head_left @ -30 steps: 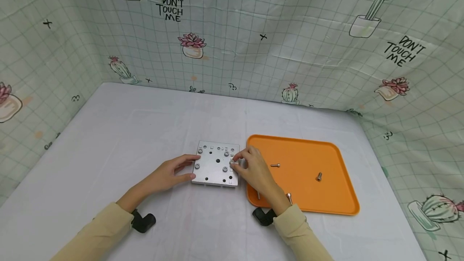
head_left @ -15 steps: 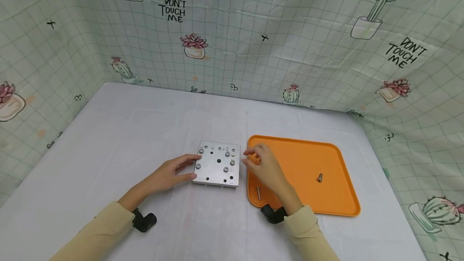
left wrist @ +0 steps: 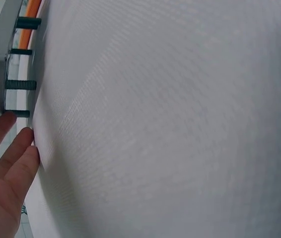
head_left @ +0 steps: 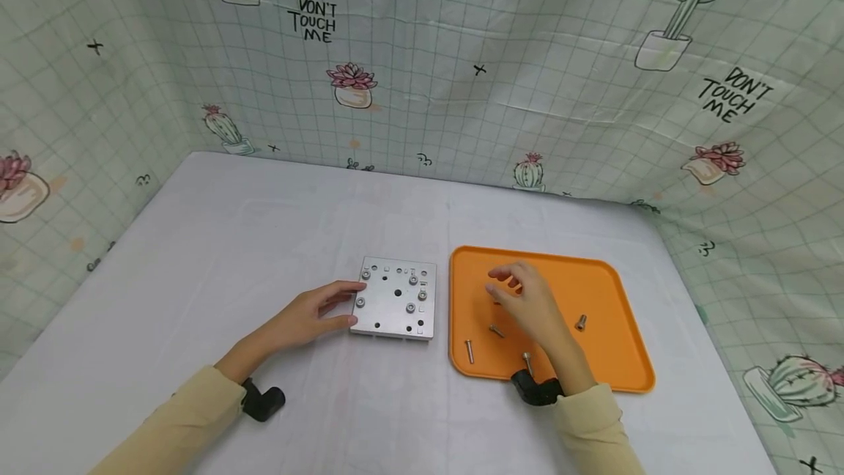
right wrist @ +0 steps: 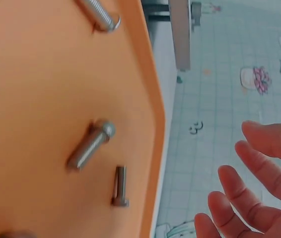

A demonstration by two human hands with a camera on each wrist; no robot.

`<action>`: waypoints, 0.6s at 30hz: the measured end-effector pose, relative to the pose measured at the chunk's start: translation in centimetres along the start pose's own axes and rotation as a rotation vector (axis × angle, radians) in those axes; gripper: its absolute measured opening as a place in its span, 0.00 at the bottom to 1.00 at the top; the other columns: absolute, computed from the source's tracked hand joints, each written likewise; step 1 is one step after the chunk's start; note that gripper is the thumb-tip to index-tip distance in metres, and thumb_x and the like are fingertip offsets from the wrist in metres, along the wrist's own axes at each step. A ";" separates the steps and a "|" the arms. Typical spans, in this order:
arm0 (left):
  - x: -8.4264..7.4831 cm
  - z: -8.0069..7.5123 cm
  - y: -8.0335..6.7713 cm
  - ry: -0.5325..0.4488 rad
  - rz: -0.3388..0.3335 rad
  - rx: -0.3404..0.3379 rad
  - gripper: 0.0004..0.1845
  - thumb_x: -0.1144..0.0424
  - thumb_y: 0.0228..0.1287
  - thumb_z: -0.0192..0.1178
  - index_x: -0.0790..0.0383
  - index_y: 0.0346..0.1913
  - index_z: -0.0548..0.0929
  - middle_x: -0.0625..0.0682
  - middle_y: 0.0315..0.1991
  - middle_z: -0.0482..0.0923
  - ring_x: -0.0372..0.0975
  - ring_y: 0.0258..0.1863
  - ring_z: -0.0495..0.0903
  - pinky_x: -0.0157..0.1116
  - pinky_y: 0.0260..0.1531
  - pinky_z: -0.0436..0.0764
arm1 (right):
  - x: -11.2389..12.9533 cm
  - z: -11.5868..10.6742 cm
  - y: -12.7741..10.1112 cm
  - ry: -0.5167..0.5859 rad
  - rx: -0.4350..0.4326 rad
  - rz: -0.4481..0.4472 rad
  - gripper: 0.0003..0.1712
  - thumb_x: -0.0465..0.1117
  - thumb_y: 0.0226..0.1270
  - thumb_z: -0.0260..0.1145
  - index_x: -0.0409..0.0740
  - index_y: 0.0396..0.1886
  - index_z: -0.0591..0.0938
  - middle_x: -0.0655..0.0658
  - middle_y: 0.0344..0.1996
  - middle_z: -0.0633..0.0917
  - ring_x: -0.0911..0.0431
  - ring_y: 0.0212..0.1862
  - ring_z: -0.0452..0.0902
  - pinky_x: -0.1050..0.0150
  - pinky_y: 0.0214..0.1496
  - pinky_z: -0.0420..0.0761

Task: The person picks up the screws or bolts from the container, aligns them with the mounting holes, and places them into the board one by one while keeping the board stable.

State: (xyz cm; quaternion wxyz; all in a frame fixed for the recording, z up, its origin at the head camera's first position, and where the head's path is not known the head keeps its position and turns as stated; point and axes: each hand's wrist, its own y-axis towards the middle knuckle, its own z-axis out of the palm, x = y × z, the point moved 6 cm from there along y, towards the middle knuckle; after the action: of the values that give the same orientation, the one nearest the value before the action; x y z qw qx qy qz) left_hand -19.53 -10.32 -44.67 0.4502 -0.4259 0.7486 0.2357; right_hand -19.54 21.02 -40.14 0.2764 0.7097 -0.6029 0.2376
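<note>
Counting four loose screws (head_left: 469, 350) on tray (head_left: 613, 358)

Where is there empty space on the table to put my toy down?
The table is bare behind and left of the metal plate, and behind the orange tray. It is crowded around the plate's left edge with the left hand, and inside the tray: screws and the right hand.

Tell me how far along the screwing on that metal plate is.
Five screws sit in the metal plate, so that part looks done. The left hand steadies the plate's edge. The right hand hovers open over the orange tray, holding nothing. At least four loose screws remain there, such as one near the front left, and several plate holes are still empty, so more fitting seems left.
</note>
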 end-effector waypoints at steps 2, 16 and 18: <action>0.0 0.0 0.0 0.003 0.011 0.002 0.28 0.58 0.60 0.63 0.57 0.63 0.70 0.57 0.66 0.66 0.52 0.63 0.69 0.47 0.66 0.67 | -0.5 -0.4 -0.3 -0.013 0.002 0.014 0.16 0.44 0.64 0.64 0.41 0.48 0.80 0.43 0.42 0.78 0.52 0.41 0.70 0.57 0.45 0.76; 0.0 0.1 0.0 0.005 0.000 -0.004 0.28 0.58 0.59 0.63 0.56 0.63 0.70 0.56 0.66 0.66 0.51 0.63 0.69 0.48 0.65 0.67 | -2.7 -1.7 -3.8 -0.153 0.053 0.132 0.15 0.43 0.60 0.67 0.39 0.44 0.81 0.44 0.36 0.77 0.52 0.39 0.70 0.62 0.41 0.73; 0.0 0.1 0.0 0.008 0.006 -0.004 0.28 0.58 0.60 0.63 0.56 0.63 0.70 0.57 0.66 0.66 0.52 0.63 0.69 0.49 0.65 0.67 | -3.0 -1.7 -4.5 -0.179 0.067 0.149 0.15 0.43 0.60 0.67 0.39 0.42 0.82 0.44 0.35 0.77 0.52 0.38 0.69 0.62 0.39 0.73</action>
State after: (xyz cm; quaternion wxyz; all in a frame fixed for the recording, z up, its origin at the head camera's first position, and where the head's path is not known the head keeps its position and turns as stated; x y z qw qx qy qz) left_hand -19.53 -10.24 -44.68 0.4456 -0.4257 0.7510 0.2369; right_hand -15.61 24.84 -41.36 0.1791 0.6901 -0.6680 0.2132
